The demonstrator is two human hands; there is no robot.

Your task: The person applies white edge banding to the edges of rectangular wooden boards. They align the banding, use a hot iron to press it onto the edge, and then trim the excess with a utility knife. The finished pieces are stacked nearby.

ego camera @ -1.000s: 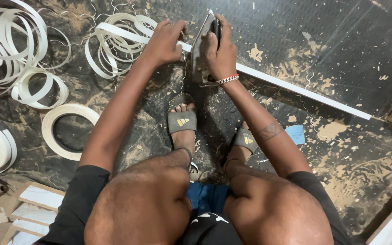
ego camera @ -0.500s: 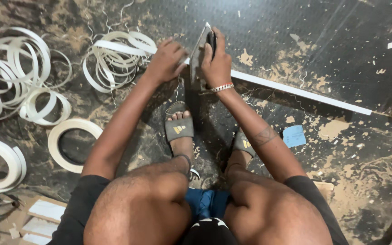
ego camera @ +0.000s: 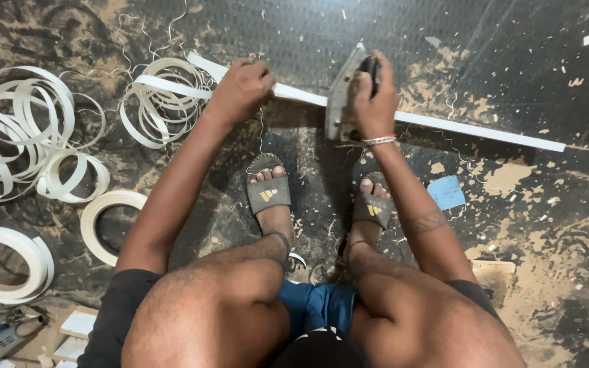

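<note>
I squat over a dark board on the floor whose near edge carries a long white edge-band strip [ego camera: 472,128]. My right hand [ego camera: 373,102] is closed on the black handle of a metal edge-trimming tool [ego camera: 341,102] that stands upright on the strip. My left hand [ego camera: 240,88] presses down on the strip to the left of the tool, fingers curled on it. Both my feet in grey slides [ego camera: 269,194] rest just below the board's edge.
Several coils of white edge banding [ego camera: 22,136] lie at the left, one loose coil [ego camera: 161,102] beside my left hand. Sawdust and thin shavings cover the floor. A blue paper scrap [ego camera: 447,192] lies right of my right foot. White offcuts [ego camera: 80,326] sit bottom left.
The view has shifted, so the hands and tool sit further right in the picture. The tool stays upright on the strip, with both hands still on tool and strip.
</note>
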